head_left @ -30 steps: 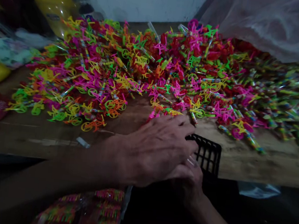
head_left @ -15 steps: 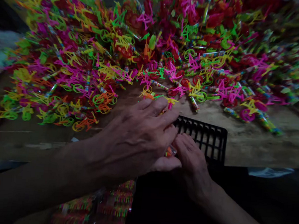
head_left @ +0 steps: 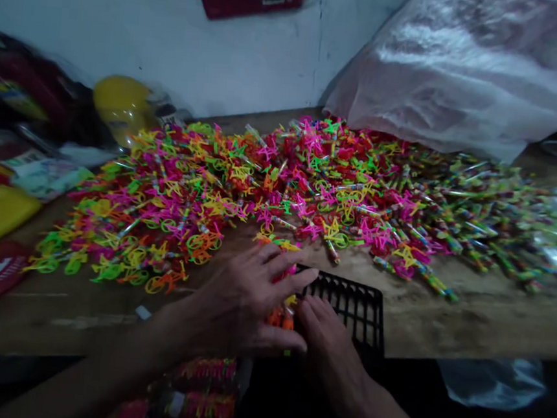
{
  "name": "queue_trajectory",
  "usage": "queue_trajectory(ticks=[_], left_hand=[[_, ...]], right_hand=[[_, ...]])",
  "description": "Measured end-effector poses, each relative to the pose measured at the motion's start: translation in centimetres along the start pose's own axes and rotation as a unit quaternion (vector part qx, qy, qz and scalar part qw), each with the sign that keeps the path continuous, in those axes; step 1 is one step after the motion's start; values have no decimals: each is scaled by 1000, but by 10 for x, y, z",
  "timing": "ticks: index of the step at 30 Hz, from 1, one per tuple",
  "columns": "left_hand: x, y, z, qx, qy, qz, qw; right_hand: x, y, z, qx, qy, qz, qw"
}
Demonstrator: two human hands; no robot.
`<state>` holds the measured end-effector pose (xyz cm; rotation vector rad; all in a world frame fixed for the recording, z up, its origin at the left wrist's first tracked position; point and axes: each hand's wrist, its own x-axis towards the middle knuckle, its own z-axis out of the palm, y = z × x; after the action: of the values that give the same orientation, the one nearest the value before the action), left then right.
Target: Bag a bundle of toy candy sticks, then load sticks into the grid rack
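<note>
My left hand [head_left: 246, 291] arches over the left part of a black grid tray [head_left: 382, 322], fingers stretched and thumb apart. Small orange and yellow plastic pieces [head_left: 281, 316] show in the gap between its thumb and fingers; the palm hides the rest. Beside them, my right hand [head_left: 330, 337] has its fingers pressed together at the tray's near side, its thumb hidden. Just beyond the tray lies a heap of bright plastic bicycle toys [head_left: 196, 195] attached to clear tubes [head_left: 331, 249] with coloured bits inside.
The wooden table [head_left: 424, 329] ends close to my wrists. At the back right leans a large translucent plastic bag [head_left: 456, 75]. Red and yellow containers [head_left: 0, 214] stand at the left. Below the edge are packed rows of colourful toys [head_left: 205, 404] and a clear bag [head_left: 492, 384].
The view has tilted up, bringing the wall and large bag into sight. My left hand's fingers have spread further from its thumb, uncovering more orange pieces. The right hand stays by the tray.
</note>
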<state>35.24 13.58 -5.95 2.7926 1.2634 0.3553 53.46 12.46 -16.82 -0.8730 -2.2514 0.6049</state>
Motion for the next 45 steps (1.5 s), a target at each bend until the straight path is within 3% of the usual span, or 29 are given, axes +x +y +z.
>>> queue_trajectory(ticks=[3, 5, 6, 8, 11, 12, 13, 14, 16, 18, 23, 25, 27, 29, 30, 32, 35, 38, 45], left_hand=[[-4, -1, -5, -54, 115, -76, 989], [-5, -7, -7, -138, 221, -199, 945], [-4, -11, -7, -201, 274, -271, 901], [-3, -24, -4, -372, 345, -386, 771], [-2, -45, 4, -629, 334, -422, 561], [-3, -51, 6, -678, 321, -417, 513], [-4, -55, 8, -706, 312, -412, 484], [-5, -58, 10, -717, 308, -409, 474], [-7, -61, 11, -714, 306, -397, 489], [-7, -62, 9, -701, 287, -389, 524], [-2, -64, -4, -634, 270, -376, 619], [1, -57, -10, -563, 285, -360, 687], [3, -44, -15, -438, 274, -345, 784], [7, -26, -16, -285, 228, -312, 877], [10, -18, -14, -212, 201, -284, 913], [15, -4, -7, -81, 164, -221, 958], [22, 1, 10, 37, 120, -171, 977], [23, -6, 22, 27, 78, -156, 984], [23, -9, 21, -29, 141, -165, 976]], right_hand=[[8, 8, -27, 80, -37, 27, 996], [28, 18, -45, 60, -12, 36, 997], [43, 25, -50, 27, 12, 34, 999], [78, 37, -52, -48, 16, 23, 998], [131, 52, -34, -150, -40, -3, 988], [145, 56, -25, -178, -58, -15, 982], [156, 60, -16, -200, -72, -26, 977], [164, 65, -8, -215, -78, -37, 973], [172, 74, 3, -225, -81, -69, 969], [174, 82, 2, -218, -56, -88, 970], [153, 85, -37, -161, 25, -63, 985], [130, 77, -53, -136, 30, -36, 990], [103, 69, -63, -103, 31, 11, 994], [77, 63, -67, -66, 34, 49, 996], [66, 61, -68, -54, 36, 58, 996], [47, 60, -67, -36, 38, 64, 997], [30, 57, -66, -3, 35, 75, 997], [23, 52, -67, 27, 31, 93, 995], [35, 42, -61, 17, 76, 24, 997]])
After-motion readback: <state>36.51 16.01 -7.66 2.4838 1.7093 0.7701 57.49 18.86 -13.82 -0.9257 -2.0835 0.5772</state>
